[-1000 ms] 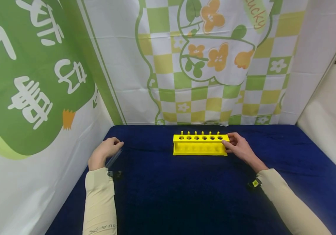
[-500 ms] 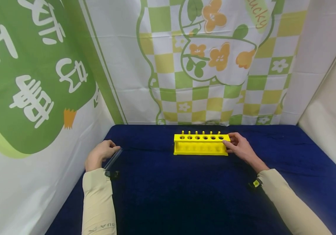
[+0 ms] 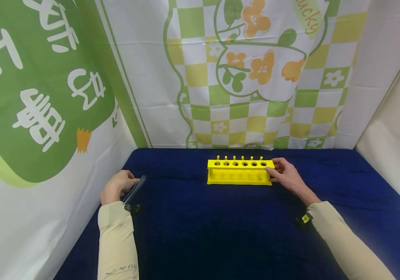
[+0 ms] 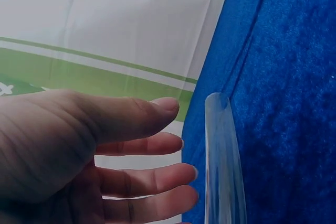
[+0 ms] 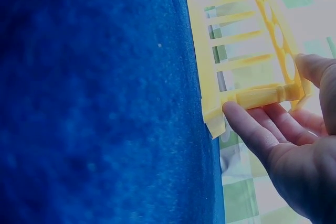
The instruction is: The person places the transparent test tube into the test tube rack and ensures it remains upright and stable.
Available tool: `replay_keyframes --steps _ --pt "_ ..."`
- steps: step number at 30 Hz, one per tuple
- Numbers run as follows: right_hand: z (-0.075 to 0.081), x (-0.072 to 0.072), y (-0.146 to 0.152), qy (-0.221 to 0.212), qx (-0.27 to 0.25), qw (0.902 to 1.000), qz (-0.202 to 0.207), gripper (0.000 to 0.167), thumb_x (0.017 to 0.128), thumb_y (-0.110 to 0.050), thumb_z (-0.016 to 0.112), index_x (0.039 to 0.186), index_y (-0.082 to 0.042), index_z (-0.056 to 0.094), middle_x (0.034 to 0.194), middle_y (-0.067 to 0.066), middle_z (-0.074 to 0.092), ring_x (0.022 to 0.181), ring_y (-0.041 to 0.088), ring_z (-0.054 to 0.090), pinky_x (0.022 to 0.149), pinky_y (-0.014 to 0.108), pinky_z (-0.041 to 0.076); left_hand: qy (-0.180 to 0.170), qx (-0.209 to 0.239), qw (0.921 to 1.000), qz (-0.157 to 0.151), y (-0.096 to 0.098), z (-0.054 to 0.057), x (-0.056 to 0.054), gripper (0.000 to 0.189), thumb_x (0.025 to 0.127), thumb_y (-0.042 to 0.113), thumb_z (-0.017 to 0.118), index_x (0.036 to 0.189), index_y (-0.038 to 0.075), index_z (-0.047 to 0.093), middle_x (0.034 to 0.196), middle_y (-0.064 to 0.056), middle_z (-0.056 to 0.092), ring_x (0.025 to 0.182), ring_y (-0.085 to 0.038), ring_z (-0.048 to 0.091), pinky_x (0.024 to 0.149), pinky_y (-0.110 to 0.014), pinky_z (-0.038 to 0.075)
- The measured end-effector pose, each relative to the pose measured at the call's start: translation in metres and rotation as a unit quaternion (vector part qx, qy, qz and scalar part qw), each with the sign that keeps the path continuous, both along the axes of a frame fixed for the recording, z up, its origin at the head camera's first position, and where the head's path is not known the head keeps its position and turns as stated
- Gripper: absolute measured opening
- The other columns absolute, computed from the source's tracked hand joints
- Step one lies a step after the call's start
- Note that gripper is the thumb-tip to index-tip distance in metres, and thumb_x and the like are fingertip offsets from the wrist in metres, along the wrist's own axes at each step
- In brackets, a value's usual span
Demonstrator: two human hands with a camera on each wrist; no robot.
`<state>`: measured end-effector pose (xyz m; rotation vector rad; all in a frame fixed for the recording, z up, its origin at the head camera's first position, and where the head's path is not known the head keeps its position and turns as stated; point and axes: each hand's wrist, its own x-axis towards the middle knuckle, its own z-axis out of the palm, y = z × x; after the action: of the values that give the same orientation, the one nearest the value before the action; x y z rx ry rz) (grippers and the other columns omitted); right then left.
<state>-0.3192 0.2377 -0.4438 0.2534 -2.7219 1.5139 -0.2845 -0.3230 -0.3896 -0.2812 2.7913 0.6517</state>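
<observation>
Tube [image 3: 135,189] at the table's [image 3: 200,225] left — just beside the left hand [image 3: 117,186], whose fingers hang loose, clasping nothing. The right hand [image 3: 285,176] grips the right end of the 6-hole rack [image 3: 239,177]. Checked curtain [image 3: 234,112] behind it — green curtain [image 3: 81,58] at left.

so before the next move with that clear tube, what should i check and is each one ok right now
1. Yellow rack standing upright on the dark blue table: ok.
2. Rack steadied: ok, the right hand grips its end, thumb at the top plate.
3. Rack holes free: ok, all six look unfilled in the head view.
4. Clear tube in the grip of the left hand: not ok, the left wrist view shows a gap between fingertips and tube.
5. Tube's inside empty: cannot tell, its near end runs out of the left wrist view.
</observation>
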Motion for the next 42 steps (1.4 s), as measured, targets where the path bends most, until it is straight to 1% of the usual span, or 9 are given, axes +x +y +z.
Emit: replay_keyframes --steps 4,7,10,16,23,29,35,42 --pt "0.000 0.000 0.000 0.000 0.002 1.0000 -0.002 0.071 0.094 -0.049 0.061 0.140 0.000 0.040 0.119 0.023 0.055 0.104 0.035 0.062 0.078 0.041 0.061 -0.001 -0.002 1.0000 0.007 -0.002 -0.001 0.000 0.045 0.098 0.036 0.057 0.125 0.000 0.058 0.118 -0.021 0.061 0.096 -0.030 0.062 0.069 -0.035 0.054" --pt "0.001 0.000 0.000 0.001 0.004 1.0000 -0.003 0.071 0.093 -0.050 0.062 0.140 -0.001 0.041 0.119 0.022 0.055 0.104 0.035 0.062 0.079 0.041 0.061 -0.002 -0.006 0.9999 0.008 -0.002 -0.002 0.001 0.044 0.098 0.034 0.057 0.125 -0.001 0.058 0.120 -0.022 0.061 0.094 -0.031 0.063 0.068 -0.035 0.054" --pt "0.001 0.000 0.000 0.004 0.006 1.0000 -0.001 0.072 0.093 -0.050 0.062 0.140 0.000 0.040 0.119 0.023 0.055 0.103 0.035 0.062 0.079 0.041 0.061 -0.008 -0.008 0.9998 0.015 -0.003 -0.003 0.002 0.040 0.097 0.032 0.058 0.122 0.000 0.059 0.117 -0.020 0.062 0.092 -0.030 0.064 0.068 -0.035 0.054" --pt "0.001 -0.001 0.000 0.003 0.005 1.0000 0.000 0.072 0.093 -0.049 0.062 0.140 0.000 0.040 0.118 0.023 0.055 0.103 0.034 0.062 0.078 0.040 0.061 -0.020 0.007 0.9994 0.026 -0.003 -0.008 0.004 0.031 0.097 0.029 0.058 0.115 0.004 0.060 0.109 -0.015 0.064 0.090 -0.028 0.063 0.068 -0.034 0.052" --pt "0.000 -0.001 0.000 0.001 0.003 1.0000 0.000 0.072 0.093 -0.049 0.062 0.141 0.000 0.040 0.119 0.023 0.055 0.104 0.035 0.062 0.078 0.040 0.061 -0.024 0.011 0.9995 0.018 -0.005 -0.012 0.004 0.029 0.097 0.028 0.060 0.113 0.003 0.061 0.105 -0.015 0.063 0.089 -0.028 0.062 0.065 -0.033 0.051" --pt "0.000 0.000 0.001 -0.001 0.001 1.0000 0.000 0.072 0.093 -0.049 0.062 0.141 0.000 0.040 0.120 0.023 0.055 0.105 0.036 0.062 0.078 0.040 0.061 -0.032 0.023 0.9988 0.029 -0.008 -0.014 0.006 0.026 0.096 0.027 0.062 0.110 0.005 0.062 0.105 -0.015 0.063 0.092 -0.029 0.062 0.065 -0.034 0.051" --pt "0.000 0.000 0.001 0.000 0.000 1.0000 -0.002 0.071 0.093 -0.048 0.062 0.140 0.000 0.040 0.120 0.024 0.055 0.105 0.036 0.061 0.078 0.040 0.061 -0.033 0.030 0.9986 0.027 -0.008 -0.015 0.008 0.022 0.095 0.026 0.063 0.105 0.006 0.063 0.106 -0.016 0.065 0.094 -0.031 0.063 0.065 -0.036 0.052" --pt "0.000 0.000 0.000 -0.003 0.001 1.0000 -0.003 0.070 0.094 -0.048 0.062 0.141 -0.001 0.040 0.122 0.024 0.055 0.106 0.036 0.061 0.079 0.040 0.061 -0.040 0.033 0.9983 0.026 -0.007 -0.015 0.006 0.019 0.094 0.025 0.065 0.098 0.007 0.064 0.112 -0.018 0.064 0.098 -0.035 0.064 0.069 -0.040 0.053"
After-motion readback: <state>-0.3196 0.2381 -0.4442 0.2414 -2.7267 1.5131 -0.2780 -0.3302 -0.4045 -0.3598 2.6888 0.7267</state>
